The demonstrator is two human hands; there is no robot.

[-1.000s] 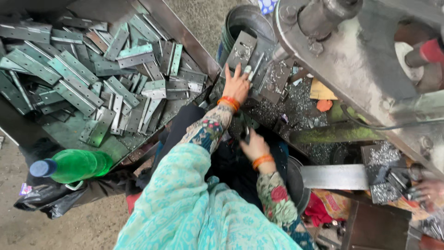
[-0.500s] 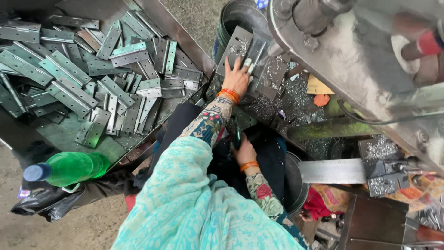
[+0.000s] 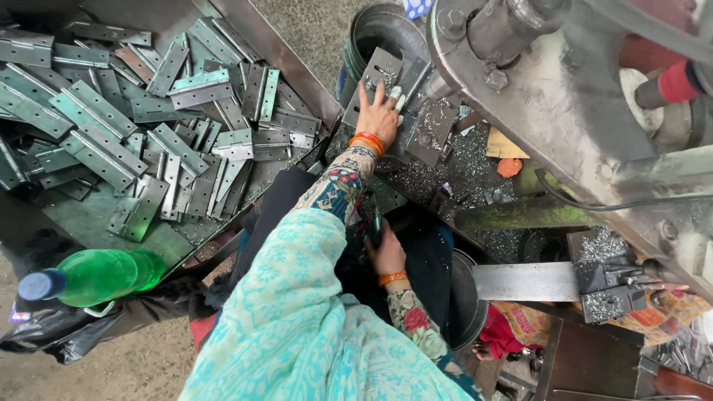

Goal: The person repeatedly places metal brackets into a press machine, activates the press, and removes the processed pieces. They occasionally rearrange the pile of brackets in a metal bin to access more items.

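My left hand [image 3: 379, 113] is stretched forward, its fingers spread over a grey metal hinge plate [image 3: 377, 73] and holding it on the machine bed under the press head [image 3: 520, 44]. An orange bangle sits on that wrist. My right hand [image 3: 386, 254] is low, close to my body, and closed round a short dark handle [image 3: 375, 226]. It also wears an orange bangle. A patterned teal sleeve covers my left arm.
A metal tray [image 3: 286, 56] at the left holds several grey hinge plates [image 3: 148, 126]. A green plastic bottle [image 3: 96, 276] lies on a black bag at the lower left. Metal shavings [image 3: 453, 167] cover the machine bed. A dark bucket [image 3: 371, 33] stands behind.
My right hand has dropped from beside the machine bed towards my lap and closed on the dark handle. My left hand stays on the hinge plate.
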